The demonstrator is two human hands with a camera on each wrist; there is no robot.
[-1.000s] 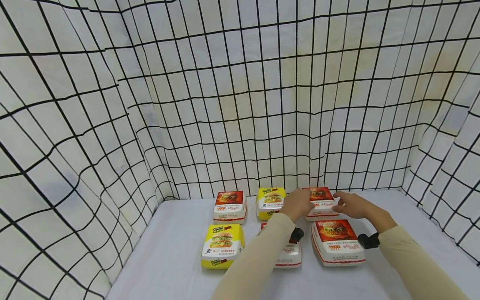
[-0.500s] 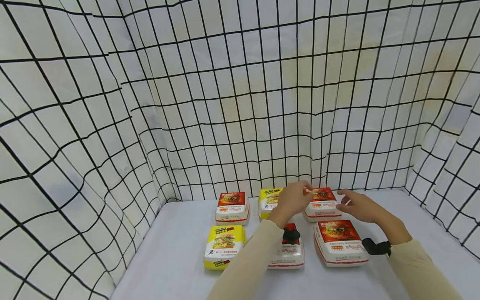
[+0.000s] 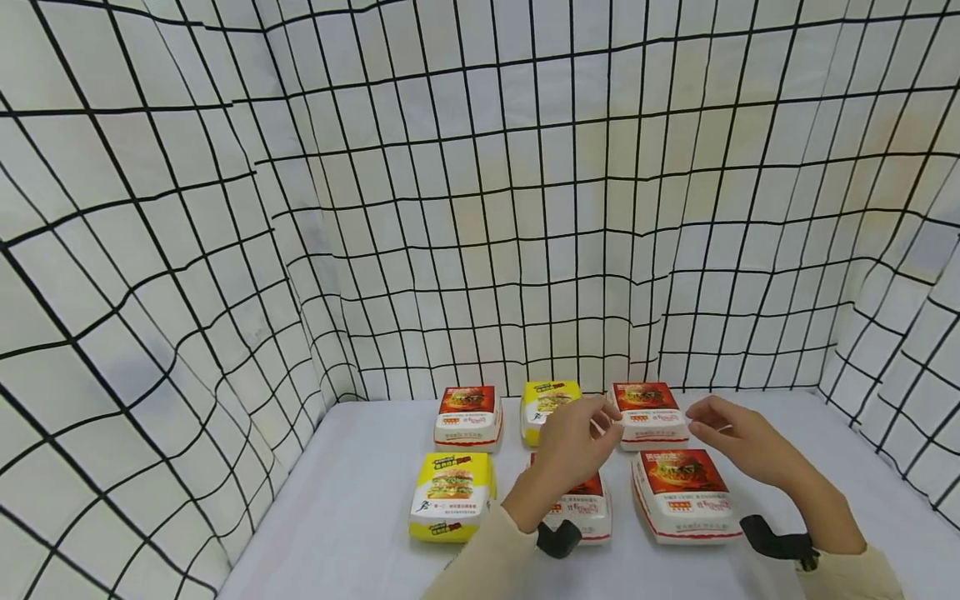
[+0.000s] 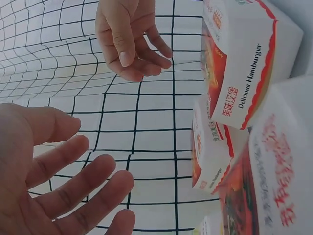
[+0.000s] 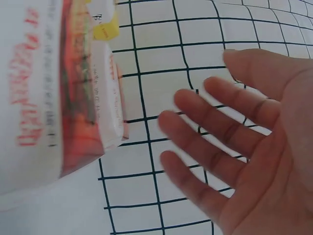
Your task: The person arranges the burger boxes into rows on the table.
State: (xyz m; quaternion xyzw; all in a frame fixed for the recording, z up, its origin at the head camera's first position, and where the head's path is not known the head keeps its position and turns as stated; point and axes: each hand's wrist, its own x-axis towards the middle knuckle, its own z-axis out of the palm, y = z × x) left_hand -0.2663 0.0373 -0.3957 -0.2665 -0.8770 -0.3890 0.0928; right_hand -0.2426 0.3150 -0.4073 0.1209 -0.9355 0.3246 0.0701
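Note:
Hamburger boxes stand in two rows on a white table. My left hand (image 3: 573,442), loose and holding nothing, hovers over the front middle red-and-white box (image 3: 591,515), hiding part of it and of the back yellow box (image 3: 546,400). To the right, my right hand (image 3: 738,437) is also relaxed, beside the back right red-and-white box (image 3: 648,417) and above the front right box (image 3: 686,496). Spread fingers (image 4: 93,181) show in the left wrist view, with the other hand farther off. The right wrist view has straight, separated fingers (image 5: 210,147) near a blurred box (image 5: 34,98).
A front left yellow box (image 3: 452,500) and a back left red-and-white box (image 3: 467,417) complete the rows. White cloth walls with a black grid net (image 3: 480,321) enclose the table (image 3: 337,500) at the back and sides.
Both hands have drawn back toward the body from the back right box, and their gap has widened. The boxes keep their arrangement; the head view has shifted slightly.

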